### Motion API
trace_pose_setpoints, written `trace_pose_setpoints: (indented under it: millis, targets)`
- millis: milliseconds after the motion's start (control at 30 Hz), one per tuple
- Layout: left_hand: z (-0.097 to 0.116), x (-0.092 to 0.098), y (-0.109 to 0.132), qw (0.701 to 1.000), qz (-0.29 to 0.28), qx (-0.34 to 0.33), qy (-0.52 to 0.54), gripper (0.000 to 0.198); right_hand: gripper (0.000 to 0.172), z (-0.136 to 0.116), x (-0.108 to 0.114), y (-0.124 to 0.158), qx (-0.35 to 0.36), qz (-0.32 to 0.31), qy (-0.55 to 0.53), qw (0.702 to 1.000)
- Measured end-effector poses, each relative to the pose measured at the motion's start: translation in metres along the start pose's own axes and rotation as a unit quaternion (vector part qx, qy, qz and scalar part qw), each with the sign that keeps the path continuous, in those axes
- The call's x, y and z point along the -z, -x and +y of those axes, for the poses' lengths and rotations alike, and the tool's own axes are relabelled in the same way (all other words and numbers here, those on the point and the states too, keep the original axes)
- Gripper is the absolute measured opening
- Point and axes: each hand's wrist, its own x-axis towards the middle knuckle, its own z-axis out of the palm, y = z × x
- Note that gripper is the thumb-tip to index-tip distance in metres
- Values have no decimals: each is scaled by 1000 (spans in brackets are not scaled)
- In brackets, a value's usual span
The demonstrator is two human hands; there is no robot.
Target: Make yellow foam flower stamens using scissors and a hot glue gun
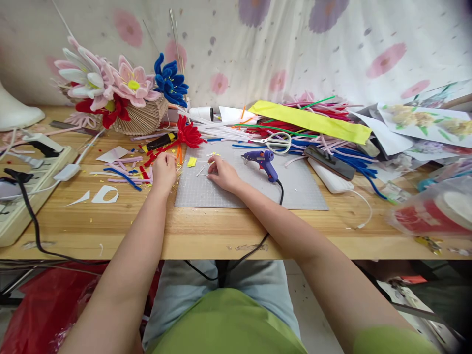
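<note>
My left hand (164, 170) rests on the wooden table at the left edge of the grey cutting mat (295, 196), fingers curled near orange and red pipe-cleaner bits. What it holds, if anything, is hidden. My right hand (221, 173) lies on the mat with fingers pinched on a thin white wire piece (203, 168). A small yellow piece (191, 162) lies between the hands. A red pipe-cleaner flower (190, 132) lies just beyond them. A purple glue gun (263, 162) stands on the mat to the right of my right hand.
Scissors (277, 141) and a heap of coloured pipe cleaners (332, 142) under a yellow strip lie at the back right. A basket of pink, red and blue flowers (121, 93) stands back left. A power strip (22, 187) sits far left, a red cup (431, 211) far right.
</note>
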Motion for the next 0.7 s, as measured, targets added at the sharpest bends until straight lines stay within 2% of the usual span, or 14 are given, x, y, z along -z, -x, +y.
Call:
trace_pose_setpoints:
  millis: [133, 267, 500, 600, 700]
  targets:
    - [-8, 2, -6, 998, 51, -12, -45, 8, 30, -6, -3, -4, 13, -16, 41, 999]
    - [-2, 6, -4, 998, 70, 0, 2, 6, 26, -2, 9, 5, 20, -33, 13, 999]
    - [10, 4, 3, 992, 29, 44, 114, 8, 25, 27, 31, 20, 12, -37, -103, 994]
    - [7, 1, 4, 994, 15, 31, 105, 14, 27, 35, 32, 22, 8, -48, -178, 983]
    - [8, -4, 11, 998, -29, -10, 58, 17, 29, 38, 29, 23, 1, -33, -218, 975]
